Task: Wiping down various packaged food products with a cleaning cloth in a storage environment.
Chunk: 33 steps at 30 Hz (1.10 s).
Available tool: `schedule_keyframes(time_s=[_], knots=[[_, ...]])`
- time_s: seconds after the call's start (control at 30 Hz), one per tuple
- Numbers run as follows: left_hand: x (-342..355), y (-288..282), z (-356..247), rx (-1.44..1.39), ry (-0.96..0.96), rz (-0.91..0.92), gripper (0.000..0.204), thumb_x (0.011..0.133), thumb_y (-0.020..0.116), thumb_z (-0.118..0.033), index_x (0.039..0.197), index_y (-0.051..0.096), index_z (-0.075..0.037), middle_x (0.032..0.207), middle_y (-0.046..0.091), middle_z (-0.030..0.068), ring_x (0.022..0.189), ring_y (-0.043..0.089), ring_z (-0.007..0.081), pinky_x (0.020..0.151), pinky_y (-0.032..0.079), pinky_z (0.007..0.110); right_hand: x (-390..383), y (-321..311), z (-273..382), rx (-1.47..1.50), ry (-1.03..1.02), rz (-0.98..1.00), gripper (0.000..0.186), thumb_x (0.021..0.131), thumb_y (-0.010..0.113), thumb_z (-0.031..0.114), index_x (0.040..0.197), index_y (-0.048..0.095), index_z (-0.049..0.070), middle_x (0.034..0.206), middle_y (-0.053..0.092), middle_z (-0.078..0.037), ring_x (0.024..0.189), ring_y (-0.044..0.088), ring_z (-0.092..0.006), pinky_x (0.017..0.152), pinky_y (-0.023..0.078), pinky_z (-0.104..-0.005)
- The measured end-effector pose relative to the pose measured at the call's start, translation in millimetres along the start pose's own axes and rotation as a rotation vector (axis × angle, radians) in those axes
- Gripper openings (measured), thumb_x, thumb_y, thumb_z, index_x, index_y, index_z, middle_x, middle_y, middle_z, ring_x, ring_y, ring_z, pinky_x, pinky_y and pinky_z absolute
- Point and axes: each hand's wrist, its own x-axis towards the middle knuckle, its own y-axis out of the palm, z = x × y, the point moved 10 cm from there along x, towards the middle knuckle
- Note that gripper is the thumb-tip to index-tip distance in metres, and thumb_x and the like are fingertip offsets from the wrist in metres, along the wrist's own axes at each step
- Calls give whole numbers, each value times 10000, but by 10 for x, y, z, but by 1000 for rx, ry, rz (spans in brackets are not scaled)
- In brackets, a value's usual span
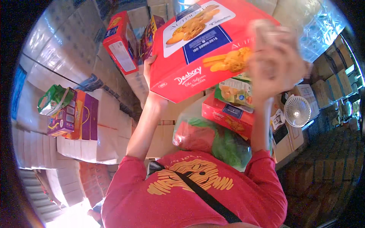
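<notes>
A large red biscuit box (213,81) with pictures of cookies and a dark blue label is raised and tilted in front of me. My left hand (147,74) grips its left edge, the thumb at the side and most of the fingers hidden behind it. At the box's right end is my right hand (272,62), smeared by motion. Whether its fingers hold anything cannot be made out. Under the raised box lie a smaller red biscuit box (228,116) and a green snack packet (236,91). Nearer my chest sits a clear plastic bag (207,142) with red and green contents.
Another red box (121,43) stands at the back left beside a purple box (152,32). Purple and orange boxes (85,114) and a green packet (57,98) rest on white cartons (110,133) at left. A white fan (296,111) stands at right, near stacked brown cartons (338,87).
</notes>
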Motion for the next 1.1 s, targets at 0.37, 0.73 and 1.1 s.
schedule_keyframes(time_s=[0.37,0.73,1.1], knots=[[-165,255,196,131,234,-94,492,783,526,-324,1183,470,-43,1145,542,126,1037,535,258,930,423,399,-453,81,718,193,31,332,187,642,686,271,819,672,214,932,613,51,941,536,-207,826,421,-417],[-121,152,67,329,532,-35,699,720,547,-42,1369,291,-7,1174,536,133,1053,523,223,917,413,347,-681,172,-457,-38,443,437,173,606,725,147,750,635,178,879,618,4,871,555,-233,787,431,-367],[85,-289,130,519,628,133,689,766,549,-85,1389,261,-24,1188,532,149,965,579,195,780,487,287,-721,464,971,333,117,415,143,568,672,166,699,621,189,867,598,45,831,567,-205,758,459,-365]])
